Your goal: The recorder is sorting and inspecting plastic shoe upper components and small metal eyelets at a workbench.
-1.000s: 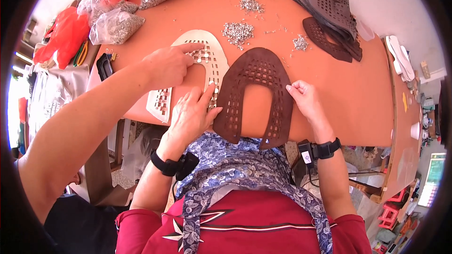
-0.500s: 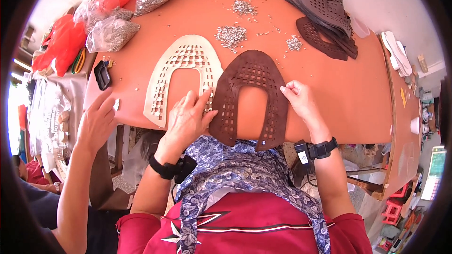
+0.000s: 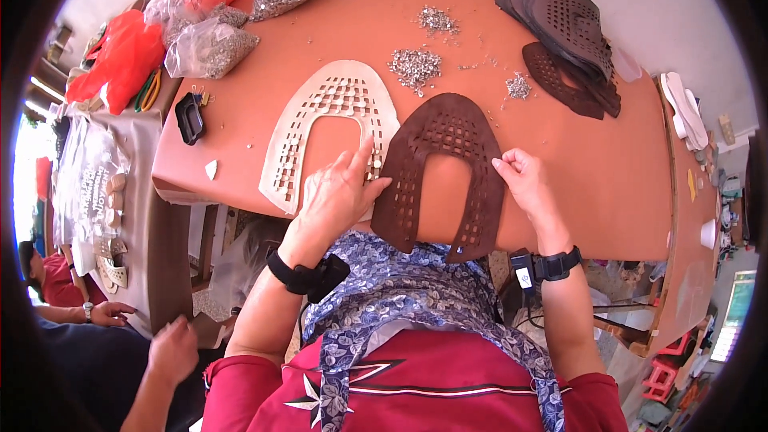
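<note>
A cream U-shaped shoe upper (image 3: 282,152) with rows of cut-out holes lies on the table, pale round studs set along it. Beside it on the right is a dark brown shoe upper (image 3: 474,168) of the same shape, its lower ends reaching over the table's near edge. My left hand (image 3: 330,198) rests with fingers stretched out over the cream upper's right leg; its thumb points to the brown one's left edge. With bent fingertips, my right hand (image 3: 524,188) pinches the brown upper's right edge.
Silver stud piles (image 3: 414,69) lie beyond the uppers. A stack of dark perforated pieces (image 3: 560,24) stands far right. Clear bags of metal bits (image 3: 212,50), red plastic bags (image 3: 120,56) and a small black tray (image 3: 190,118) are at left. A co-worker's hand (image 3: 174,348) shows lower left.
The co-worker's hand has dropped from beside the table's left edge to the lower left. The whole view has shifted slightly; my hands keep nearly the same places on the uppers.
</note>
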A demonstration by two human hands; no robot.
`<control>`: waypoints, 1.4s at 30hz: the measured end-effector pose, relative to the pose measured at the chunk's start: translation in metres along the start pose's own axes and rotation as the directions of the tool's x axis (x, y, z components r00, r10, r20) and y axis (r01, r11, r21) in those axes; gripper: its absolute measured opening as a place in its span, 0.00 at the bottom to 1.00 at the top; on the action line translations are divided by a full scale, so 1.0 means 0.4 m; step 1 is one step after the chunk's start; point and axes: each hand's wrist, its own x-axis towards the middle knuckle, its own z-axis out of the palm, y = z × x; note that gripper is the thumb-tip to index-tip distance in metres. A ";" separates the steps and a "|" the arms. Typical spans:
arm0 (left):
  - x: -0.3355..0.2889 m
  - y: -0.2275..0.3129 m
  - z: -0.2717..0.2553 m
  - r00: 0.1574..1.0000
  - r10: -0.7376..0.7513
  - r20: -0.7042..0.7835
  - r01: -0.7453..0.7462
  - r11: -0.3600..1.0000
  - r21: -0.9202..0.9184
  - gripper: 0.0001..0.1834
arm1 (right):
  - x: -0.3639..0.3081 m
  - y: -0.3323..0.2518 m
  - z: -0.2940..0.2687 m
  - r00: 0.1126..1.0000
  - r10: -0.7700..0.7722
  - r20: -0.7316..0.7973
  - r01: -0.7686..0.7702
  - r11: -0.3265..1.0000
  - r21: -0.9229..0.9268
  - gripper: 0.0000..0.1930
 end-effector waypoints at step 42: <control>0.038 -0.032 -0.064 0.999 0.033 -0.028 -0.028 0.986 0.166 0.20 | -0.003 -0.006 -0.002 0.999 -0.024 -0.029 0.024 1.000 0.005 0.13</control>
